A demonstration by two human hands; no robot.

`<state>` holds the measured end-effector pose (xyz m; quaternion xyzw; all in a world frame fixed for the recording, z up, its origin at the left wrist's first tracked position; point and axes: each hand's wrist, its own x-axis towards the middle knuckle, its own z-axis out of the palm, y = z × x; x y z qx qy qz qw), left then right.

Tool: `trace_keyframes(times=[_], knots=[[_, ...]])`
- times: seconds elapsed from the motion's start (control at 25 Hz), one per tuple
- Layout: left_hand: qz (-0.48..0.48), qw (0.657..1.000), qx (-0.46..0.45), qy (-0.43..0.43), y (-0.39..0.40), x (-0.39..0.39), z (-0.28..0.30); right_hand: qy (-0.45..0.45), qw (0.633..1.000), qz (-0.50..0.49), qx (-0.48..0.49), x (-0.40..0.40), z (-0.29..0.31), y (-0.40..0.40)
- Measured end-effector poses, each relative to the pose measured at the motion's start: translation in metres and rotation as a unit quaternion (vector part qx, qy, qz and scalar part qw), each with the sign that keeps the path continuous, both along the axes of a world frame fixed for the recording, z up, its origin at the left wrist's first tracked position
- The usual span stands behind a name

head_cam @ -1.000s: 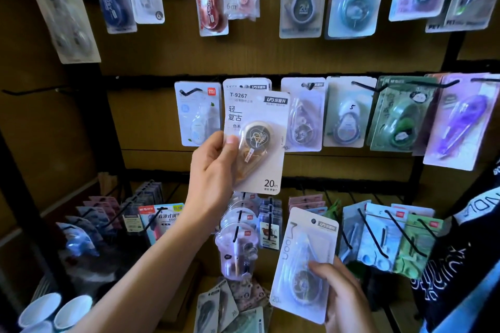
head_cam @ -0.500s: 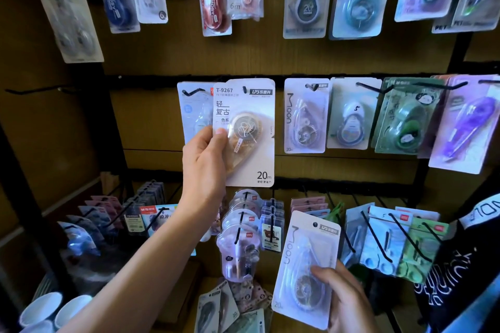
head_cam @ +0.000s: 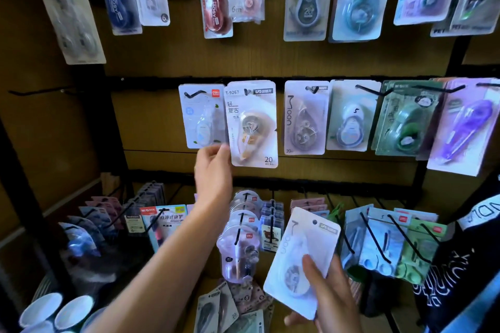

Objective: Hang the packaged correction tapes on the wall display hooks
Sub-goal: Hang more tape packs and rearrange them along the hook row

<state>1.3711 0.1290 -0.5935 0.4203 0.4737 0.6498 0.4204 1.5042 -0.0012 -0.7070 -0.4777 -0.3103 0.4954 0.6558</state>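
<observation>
while the beige correction tape pack (head_cam: 253, 123) hung on a hook (head_cam: 246, 91) in the middle row of the wall display, the left hand (head_cam: 213, 170) sat just below and to the left of its lower left corner; the fingertips (head_cam: 220, 149) were at the card's bottom edge, loosely curled, and the blur made it impossible to tell whether they touched the card or were just apart from it; nothing was clasped in that hand; the pack hung upright between a pale blue pack (head_cam: 202, 116) on its left, which it slightly overlapped, and a "moon" pack (head_cam: 305, 117) on its right, with a small gap on that side; lower down, the right hand (head_cam: 328, 292) held a second white "moon" pack (head_cam: 303, 259) tilted, its top leaning to the right; the thumb (head_cam: 313, 265) pressed on the front of the card over the lower part of the blister, and the other fingers were curled behind it, one fingertip showing under the bottom edge; this pack was in front of the bottom row of hooks and well apart from the hung one; farther right in the middle row hung a green pack (head_cam: 405, 121) and a purple pack (head_cam: 465, 127); white cups (head_cam: 56, 311) stood at the lower left.
</observation>
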Motion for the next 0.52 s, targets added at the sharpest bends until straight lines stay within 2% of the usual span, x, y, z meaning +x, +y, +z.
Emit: trace_keyframes(times=[0.08, 0.12, 0.2, 0.28, 0.4, 0.52], knots=[[0.044, 0.998, 0.032, 0.016, -0.033, -0.003, -0.033, -0.003, 1.000, 0.010, 0.030, 0.000, 0.008, -0.007], [0.018, 0.998, 0.031, 0.042, -0.049, -0.006, -0.054, -0.003, 0.999, 0.032, 0.031, 0.002, 0.009, -0.009], [-0.118, 0.988, -0.017, 0.103, -0.074, -0.010, -0.092, -0.022, 0.996, 0.081, 0.029, 0.006, 0.000, -0.008], [-0.249, 0.961, -0.070, 0.102, -0.087, -0.013, -0.112, 0.001, 0.994, 0.099, 0.049, 0.004, -0.001, -0.009], [-0.325, 0.942, -0.069, 0.051, -0.088, -0.023, -0.119, 0.043, 0.986, 0.138, 0.082, 0.004, 0.001, -0.010], [-0.363, 0.929, -0.042, 0.053, -0.089, -0.037, -0.115, -0.013, 0.986, 0.132, 0.097, 0.000, 0.000, -0.008]])
